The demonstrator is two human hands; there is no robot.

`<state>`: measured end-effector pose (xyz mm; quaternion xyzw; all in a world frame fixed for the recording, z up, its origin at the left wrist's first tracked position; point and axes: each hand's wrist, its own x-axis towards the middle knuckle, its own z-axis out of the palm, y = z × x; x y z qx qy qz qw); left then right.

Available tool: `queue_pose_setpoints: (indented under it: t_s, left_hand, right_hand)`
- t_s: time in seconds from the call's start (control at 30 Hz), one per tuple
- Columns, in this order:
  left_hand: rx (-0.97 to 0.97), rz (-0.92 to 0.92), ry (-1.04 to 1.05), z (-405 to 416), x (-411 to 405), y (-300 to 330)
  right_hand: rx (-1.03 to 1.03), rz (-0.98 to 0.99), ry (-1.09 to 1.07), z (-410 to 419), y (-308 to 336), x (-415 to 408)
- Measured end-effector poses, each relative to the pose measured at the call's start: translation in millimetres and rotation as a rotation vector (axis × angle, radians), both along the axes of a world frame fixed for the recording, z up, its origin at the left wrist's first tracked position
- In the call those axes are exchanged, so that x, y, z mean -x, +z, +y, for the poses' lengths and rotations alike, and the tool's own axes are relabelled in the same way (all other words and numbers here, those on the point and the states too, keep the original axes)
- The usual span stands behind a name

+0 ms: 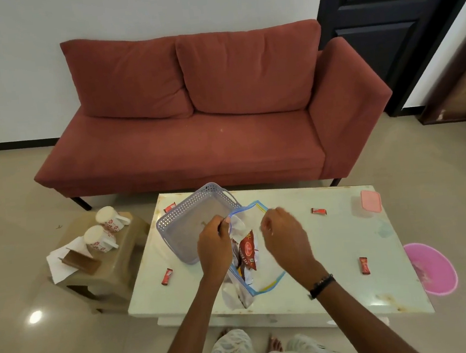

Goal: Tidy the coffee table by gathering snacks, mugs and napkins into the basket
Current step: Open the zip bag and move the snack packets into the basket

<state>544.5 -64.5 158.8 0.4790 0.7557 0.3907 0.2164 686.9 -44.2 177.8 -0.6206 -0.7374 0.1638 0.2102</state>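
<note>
Both hands, left (214, 245) and right (282, 237), pinch the mouth of a clear zip bag (249, 261) of snack packets on the coffee table (336, 266), beside the tilted grey basket (185, 227). 4 red snack bars (319, 211) lie scattered around, a pink-lidded container (368, 202) sits far right, and 2 mugs (100, 237) lie on the side stool (113, 278).

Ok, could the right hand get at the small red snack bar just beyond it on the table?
Probably yes. Nothing lies between the right hand and that red snack bar, but the hand pinches the zip bag and would need to let go first.

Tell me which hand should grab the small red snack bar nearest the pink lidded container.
Right. The right hand sits nearer that small red snack bar, on its side of the white coffee table; the left hand would have to cross over.
</note>
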Motion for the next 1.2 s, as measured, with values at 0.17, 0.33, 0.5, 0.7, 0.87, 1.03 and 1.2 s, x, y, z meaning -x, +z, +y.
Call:
queue_pose_setpoints:
  t_s: [0.17, 0.33, 0.5, 0.7, 0.87, 1.03, 1.2]
  left_hand:
    - [-0.031, -0.043, 0.005, -5, -9, 2]
    - [-0.087, -0.064, 0.067, -10, -6, 8]
    - [-0.076, -0.064, 0.105, -14, 1, 5]
    - [-0.057, -0.092, 0.176, -10, 18, 1]
    - [-0.055, -0.101, 0.245, 10, 44, -1]
    - [-0.067, -0.176, 0.317, 35, 64, -7]
    - [-0.038, -0.251, 0.405, 66, 97, -15]
  right_hand:
    - [0.794, -0.227, 0.29, 0, -28, 26]
    - [0.751, -0.266, 0.279, -9, -52, 45]
    - [0.642, -0.229, 0.181, -15, -72, 61]
    - [0.48, -0.19, 0.224, -1, -68, 57]
    - [0.35, -0.014, 0.257, 26, -38, 56]
    - [0.203, 0.154, 0.241, 57, -13, 65]
    - [0.191, 0.278, 0.209, 95, 0, 93]
